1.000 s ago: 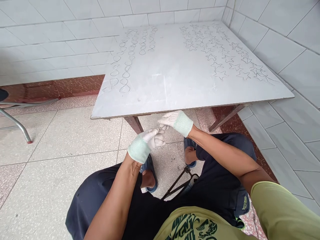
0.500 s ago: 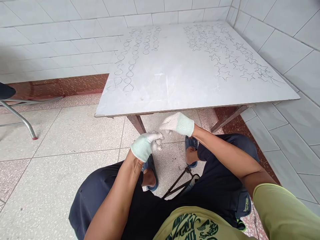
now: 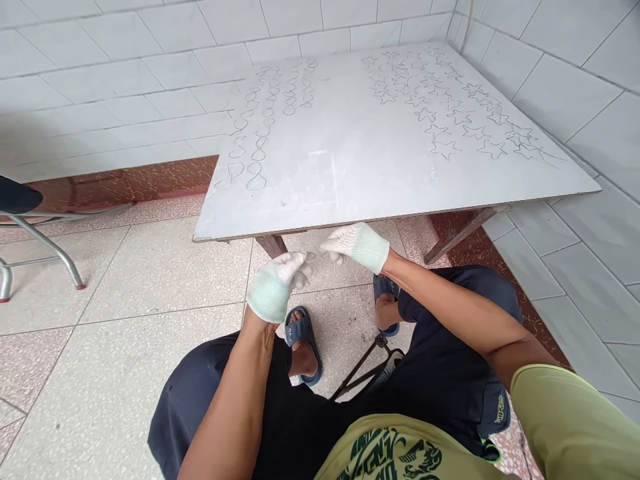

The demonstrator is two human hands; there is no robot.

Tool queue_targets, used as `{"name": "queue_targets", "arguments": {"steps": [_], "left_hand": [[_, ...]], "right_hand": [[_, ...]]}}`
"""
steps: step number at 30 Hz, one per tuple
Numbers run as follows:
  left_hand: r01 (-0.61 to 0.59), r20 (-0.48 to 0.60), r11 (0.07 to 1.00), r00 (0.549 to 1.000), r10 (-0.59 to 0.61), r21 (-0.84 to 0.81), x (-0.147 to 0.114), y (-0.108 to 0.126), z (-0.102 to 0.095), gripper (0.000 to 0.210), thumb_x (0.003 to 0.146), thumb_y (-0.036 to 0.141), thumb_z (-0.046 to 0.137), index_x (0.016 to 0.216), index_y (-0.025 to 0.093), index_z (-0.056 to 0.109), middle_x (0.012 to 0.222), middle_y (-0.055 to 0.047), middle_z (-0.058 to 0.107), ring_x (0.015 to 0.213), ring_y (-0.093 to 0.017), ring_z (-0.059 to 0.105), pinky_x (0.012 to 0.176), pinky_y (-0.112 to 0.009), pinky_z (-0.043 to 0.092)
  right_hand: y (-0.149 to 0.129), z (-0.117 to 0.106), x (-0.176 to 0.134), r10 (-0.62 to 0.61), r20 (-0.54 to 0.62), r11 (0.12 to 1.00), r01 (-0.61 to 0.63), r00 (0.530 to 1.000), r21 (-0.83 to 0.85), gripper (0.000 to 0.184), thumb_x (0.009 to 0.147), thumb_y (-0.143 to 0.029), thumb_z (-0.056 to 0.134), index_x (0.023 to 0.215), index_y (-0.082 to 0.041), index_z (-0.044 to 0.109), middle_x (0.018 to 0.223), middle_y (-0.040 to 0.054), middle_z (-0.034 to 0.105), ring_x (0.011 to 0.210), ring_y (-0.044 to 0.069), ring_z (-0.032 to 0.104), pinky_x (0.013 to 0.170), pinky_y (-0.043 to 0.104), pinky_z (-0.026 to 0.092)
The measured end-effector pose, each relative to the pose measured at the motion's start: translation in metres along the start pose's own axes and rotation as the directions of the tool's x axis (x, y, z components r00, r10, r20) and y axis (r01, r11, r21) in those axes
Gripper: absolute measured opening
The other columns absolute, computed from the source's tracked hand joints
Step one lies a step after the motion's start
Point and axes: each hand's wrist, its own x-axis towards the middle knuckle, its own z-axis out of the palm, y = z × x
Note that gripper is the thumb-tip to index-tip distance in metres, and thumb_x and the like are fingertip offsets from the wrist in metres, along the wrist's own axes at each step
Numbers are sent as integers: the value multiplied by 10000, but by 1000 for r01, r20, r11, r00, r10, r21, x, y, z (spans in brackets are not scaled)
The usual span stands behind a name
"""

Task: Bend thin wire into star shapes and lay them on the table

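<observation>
My left hand (image 3: 287,273), in a white glove with a pale green cuff, is closed, thumb and fingers pinched together. My right hand (image 3: 350,243), gloved the same way, is pinched closed just to its right. The fingertips of both hands point at each other across a small gap, below the table's front edge. Between them a thin wire (image 3: 316,255) shows very faintly; its shape is hard to make out against the floor. On the white tabletop (image 3: 370,160) lie rows of wire figure-eight loops (image 3: 257,177) at the left and many wire stars (image 3: 445,148) at the right.
The table's front edge runs just beyond my hands, with wooden legs (image 3: 457,233) beneath. Tiled walls (image 3: 565,87) stand behind and at the right. A metal-legged chair (image 3: 45,243) is at far left. A dark folding frame (image 3: 363,367) stands between my feet.
My left hand has moved left and slightly up, widening the gap between the hands. My right hand stays nearly in place. The view has shifted slightly.
</observation>
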Motion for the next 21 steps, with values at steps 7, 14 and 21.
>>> {"name": "queue_targets", "arguments": {"steps": [7, 14, 21], "left_hand": [[-100, -203, 995, 974, 98, 1, 2, 6, -11, 477, 679, 534, 827, 942, 145, 744, 668, 7, 657, 413, -66, 369, 423, -256, 263], [87, -48, 958, 996, -76, 273, -6, -4, 9, 325, 623, 444, 880, 728, 179, 722, 682, -28, 702, 534, -110, 501, 513, -251, 377], [-27, -171, 993, 984, 47, 119, -8, -7, 10, 360, 694, 464, 856, 828, 146, 754, 720, -49, 736, 604, -132, 623, 635, -263, 479]], "right_hand": [[10, 3, 6, 6, -64, 998, -3, 998, 57, 259, 797, -286, 872, 653, -161, 697, 573, -28, 674, 494, 86, 597, 517, 203, 481], [26, 3, 13, 0, -20, 1000, 0, 1000, 20, 287, 830, -357, 845, 669, -162, 711, 597, -9, 695, 537, 103, 612, 574, 232, 495], [33, 3, 24, 21, -24, 975, -15, 1000, 222, 501, 1021, -593, 596, 927, -138, 783, 878, 127, 805, 723, 169, 732, 648, 271, 582]]}}
